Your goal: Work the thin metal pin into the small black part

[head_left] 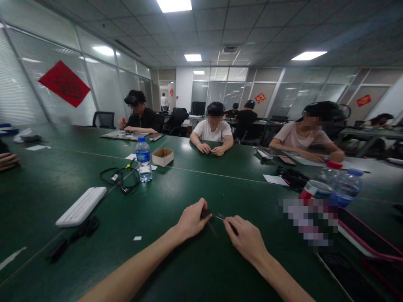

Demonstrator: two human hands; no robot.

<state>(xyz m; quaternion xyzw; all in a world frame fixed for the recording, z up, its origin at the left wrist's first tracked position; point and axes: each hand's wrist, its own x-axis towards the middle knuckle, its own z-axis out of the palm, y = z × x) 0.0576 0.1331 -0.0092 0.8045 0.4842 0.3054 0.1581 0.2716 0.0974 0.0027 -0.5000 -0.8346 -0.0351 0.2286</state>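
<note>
Above the green table (pixel 176 268), my left hand (pixel 192 218) is closed on a small dark object (pixel 205 214), whose kind is too small and blurred to make out. My right hand (pixel 247 237) pinches a thin tool with a dark handle and a slender metal-looking tip (pixel 219 217). That tip points left at the dark object, with a narrow gap between them as far as I can see. A faint thin dark strip (pixel 212 228) shows just below the left fingers.
A water bottle (pixel 144 161), an open box (pixel 163 157) and black cables (pixel 121 180) stand ahead left, near a white power bank (pixel 82 205). Bottles (pixel 348 188) and a phone (pixel 349 277) lie right. Several people sit around the tables, one person (pixel 212 132) opposite.
</note>
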